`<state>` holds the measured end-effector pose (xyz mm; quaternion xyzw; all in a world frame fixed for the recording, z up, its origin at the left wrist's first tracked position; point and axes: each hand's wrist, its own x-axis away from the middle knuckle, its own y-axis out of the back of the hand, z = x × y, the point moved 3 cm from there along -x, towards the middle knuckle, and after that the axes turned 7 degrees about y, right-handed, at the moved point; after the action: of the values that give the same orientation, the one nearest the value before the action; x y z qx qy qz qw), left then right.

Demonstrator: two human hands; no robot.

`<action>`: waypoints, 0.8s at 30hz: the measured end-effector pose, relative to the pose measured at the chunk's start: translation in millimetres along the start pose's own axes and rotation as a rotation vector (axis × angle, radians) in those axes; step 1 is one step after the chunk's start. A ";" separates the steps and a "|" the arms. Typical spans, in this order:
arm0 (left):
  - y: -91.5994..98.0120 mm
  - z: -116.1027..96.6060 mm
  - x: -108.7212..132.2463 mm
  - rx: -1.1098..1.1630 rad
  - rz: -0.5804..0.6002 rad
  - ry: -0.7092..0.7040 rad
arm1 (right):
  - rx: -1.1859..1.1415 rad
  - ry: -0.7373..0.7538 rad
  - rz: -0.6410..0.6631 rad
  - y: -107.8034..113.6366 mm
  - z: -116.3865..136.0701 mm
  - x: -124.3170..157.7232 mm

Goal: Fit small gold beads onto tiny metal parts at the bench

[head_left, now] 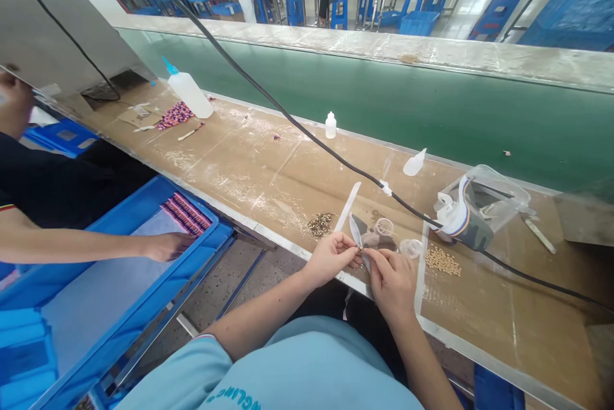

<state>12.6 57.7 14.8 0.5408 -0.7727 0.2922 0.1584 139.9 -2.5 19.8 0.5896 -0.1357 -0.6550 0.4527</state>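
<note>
My left hand (334, 258) and my right hand (392, 279) meet at the table's front edge. Both are closed, thumb and fingers pinched together around something too small to name. A white leaf-shaped strip (355, 229) rises just behind the fingertips; whether either hand holds it I cannot tell. To the left of the fingers lies a pile of small dark-gold rings (320, 224). Behind my right hand are two small clear plastic cups (384, 227). Pale tan beads (442, 261) are spread to the right of that hand.
A black cable (288, 117) crosses over the worktable (254, 173). On it stand a large white bottle (190, 94), a small dropper bottle (330, 125) and a clear plastic box (508, 196). At left, a co-worker's hand (170, 246) reaches into a blue tray (144, 295). A green conveyor belt (384, 103) runs behind.
</note>
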 end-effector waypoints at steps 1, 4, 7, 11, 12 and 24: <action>-0.1 0.6 0.0 -0.003 -0.001 -0.004 | -0.006 0.000 -0.002 -0.2 -0.1 -0.1; 0.2 2.1 -0.5 -0.005 -0.004 -0.010 | -0.032 0.001 -0.009 -0.5 -0.6 -0.3; 0.5 2.6 -1.6 0.006 0.010 0.006 | -0.047 0.000 -0.006 -0.9 -1.3 -0.1; 1.4 1.6 -3.2 0.020 0.032 0.045 | -0.038 -0.010 0.016 -1.7 -2.4 0.1; 1.6 1.2 -3.4 0.022 0.038 0.052 | -0.034 -0.013 0.020 -1.8 -2.6 0.0; -1.5 2.9 -0.4 0.028 0.098 0.083 | -0.017 -0.045 0.011 -0.2 -2.4 -0.7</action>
<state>14.3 55.8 12.8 0.4919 -0.7867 0.3328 0.1684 141.9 -1.0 19.5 0.5701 -0.1438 -0.6667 0.4581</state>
